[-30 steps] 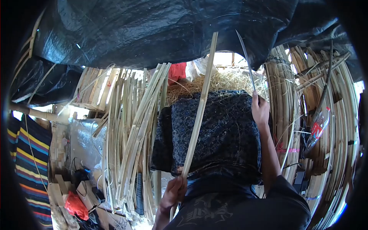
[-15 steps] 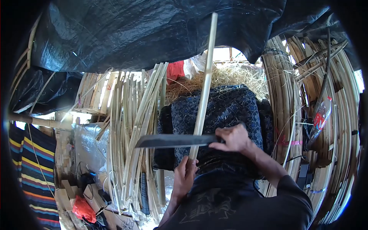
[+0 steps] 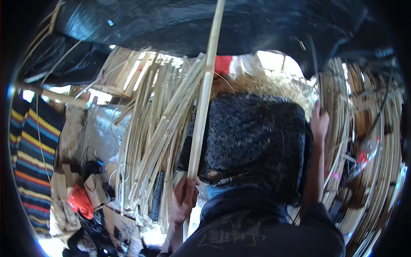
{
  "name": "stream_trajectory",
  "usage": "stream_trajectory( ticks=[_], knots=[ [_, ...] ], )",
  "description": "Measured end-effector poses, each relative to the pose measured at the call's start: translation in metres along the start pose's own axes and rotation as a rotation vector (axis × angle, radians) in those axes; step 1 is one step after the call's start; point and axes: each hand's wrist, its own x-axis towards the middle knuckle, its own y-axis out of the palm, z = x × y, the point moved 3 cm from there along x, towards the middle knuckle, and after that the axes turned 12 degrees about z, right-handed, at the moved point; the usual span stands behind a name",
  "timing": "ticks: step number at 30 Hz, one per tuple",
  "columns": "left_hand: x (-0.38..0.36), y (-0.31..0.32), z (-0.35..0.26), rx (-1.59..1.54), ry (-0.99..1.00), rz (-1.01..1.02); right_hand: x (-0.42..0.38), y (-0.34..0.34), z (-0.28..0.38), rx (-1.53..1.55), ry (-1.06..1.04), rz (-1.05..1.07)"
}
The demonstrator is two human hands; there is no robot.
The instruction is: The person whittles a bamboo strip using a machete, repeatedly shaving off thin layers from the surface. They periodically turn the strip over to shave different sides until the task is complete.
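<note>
A long pale bamboo strip (image 3: 204, 94) stands tilted in front of me, its top running out of view. My left hand (image 3: 184, 199) is closed around its lower part. Out to the right, my right hand (image 3: 320, 123) is raised and closed on the handle of a machete (image 3: 314, 60). The blade points up, looks thin and is smeared by motion; it is apart from the strip. Between my hands lies a dark patterned cloth (image 3: 257, 137), draped over something I cannot make out.
Bundled bamboo strips (image 3: 158, 120) lean to the left, and more bamboo (image 3: 338, 98) lines the right side. Straw (image 3: 274, 88) lies behind the cloth. Black plastic sheeting (image 3: 171, 25) hangs overhead. A red plastic bag (image 3: 80, 201) and a striped cloth (image 3: 36, 158) are at left.
My right hand has swung the machete away from the strip, up and to the right. The strip has shifted left and lower in my left hand, and my view has turned slightly.
</note>
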Motion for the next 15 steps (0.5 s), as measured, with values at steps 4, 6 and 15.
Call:
stream_trajectory(
  ticks=[4,6,15],
  knots=[
    [0.025,0.018,-0.009,-0.118,0.070,-0.079,-0.037,-0.003,0.016,0.310,0.028,0.229],
    [0.034,0.029,-0.016,-0.164,0.107,-0.022,-0.049,-0.001,0.035,0.191,-0.094,0.251],
    [0.042,0.022,-0.013,0.021,0.200,-0.155,-0.091,0.024,0.096,-0.029,-0.768,0.436]
  ],
)
